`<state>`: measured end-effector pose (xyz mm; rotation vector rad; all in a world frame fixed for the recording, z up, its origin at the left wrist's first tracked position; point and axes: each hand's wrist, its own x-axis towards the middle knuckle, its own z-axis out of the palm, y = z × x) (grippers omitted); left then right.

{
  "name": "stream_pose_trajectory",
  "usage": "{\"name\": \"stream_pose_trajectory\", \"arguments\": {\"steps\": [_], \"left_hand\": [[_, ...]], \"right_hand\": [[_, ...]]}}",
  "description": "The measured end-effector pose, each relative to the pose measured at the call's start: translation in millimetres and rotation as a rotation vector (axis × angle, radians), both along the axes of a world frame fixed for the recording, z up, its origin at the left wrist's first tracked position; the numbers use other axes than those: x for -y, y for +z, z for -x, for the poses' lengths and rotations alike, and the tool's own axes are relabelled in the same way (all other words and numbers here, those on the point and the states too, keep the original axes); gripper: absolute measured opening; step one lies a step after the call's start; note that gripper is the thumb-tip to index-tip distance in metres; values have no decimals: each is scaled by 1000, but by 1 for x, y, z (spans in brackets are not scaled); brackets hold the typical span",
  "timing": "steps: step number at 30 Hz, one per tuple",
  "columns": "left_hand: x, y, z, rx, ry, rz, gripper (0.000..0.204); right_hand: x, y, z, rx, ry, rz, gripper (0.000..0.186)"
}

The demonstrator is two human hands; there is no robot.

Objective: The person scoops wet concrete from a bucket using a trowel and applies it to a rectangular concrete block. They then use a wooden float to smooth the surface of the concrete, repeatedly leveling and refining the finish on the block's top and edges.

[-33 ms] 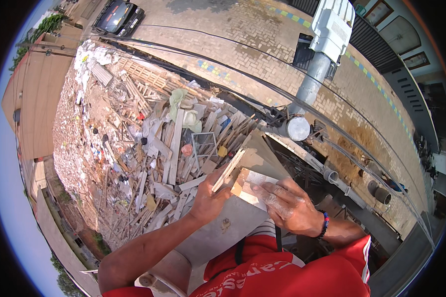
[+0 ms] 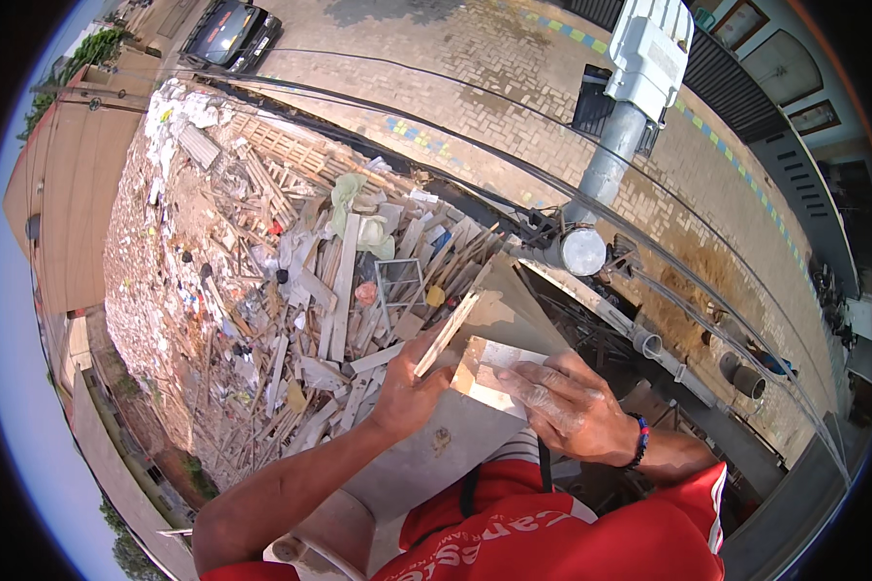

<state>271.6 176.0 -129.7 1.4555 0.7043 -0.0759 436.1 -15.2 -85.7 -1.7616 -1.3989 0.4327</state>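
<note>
My left hand (image 2: 404, 392) is closed around a narrow, pale wooden strip (image 2: 448, 334), which slants up and away between thumb and fingers. My right hand (image 2: 574, 405), dusted with white powder, presses its fingers on a flat rectangular plate (image 2: 484, 366). The plate is whitish with a tan left end; its exact kind I cannot make out. Its left end lies close to my left fingertips, and my right fingers hide its right part. Beneath both hands is a grey, smooth slab-like surface (image 2: 426, 465) with a small brown mark.
Wood scrap and rubble (image 2: 339, 281) spread below on the left. A grey post (image 2: 615, 155) with a white lamp-like head and overhead cables (image 2: 494, 136) stand beyond. A rounded pale container (image 2: 329, 528) sits near my left elbow. A dark vehicle (image 2: 231, 37) is parked on the far paving.
My right hand and the pale plate have shifted slightly toward me and to the right. My left hand and the wooden strip have hardly moved.
</note>
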Motion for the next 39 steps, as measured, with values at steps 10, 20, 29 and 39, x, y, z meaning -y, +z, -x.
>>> {"name": "stream_pose_trajectory", "arguments": {"steps": [10,20,29,39], "left_hand": [[1,5,0,-44,-78,-170,51],[-3,13,-4,-66,-81,-142,52],[-4,15,-4,-57,-117,-228,53],[-3,24,-7,-152,-85,-90,53]], "right_hand": [[2,-39,-51,-1050,-377,118,44],[-8,-60,-49,-1040,-288,213,41],[47,-63,-62,-1121,-470,281,44],[-19,-71,-62,-1134,-230,148,42]]}}
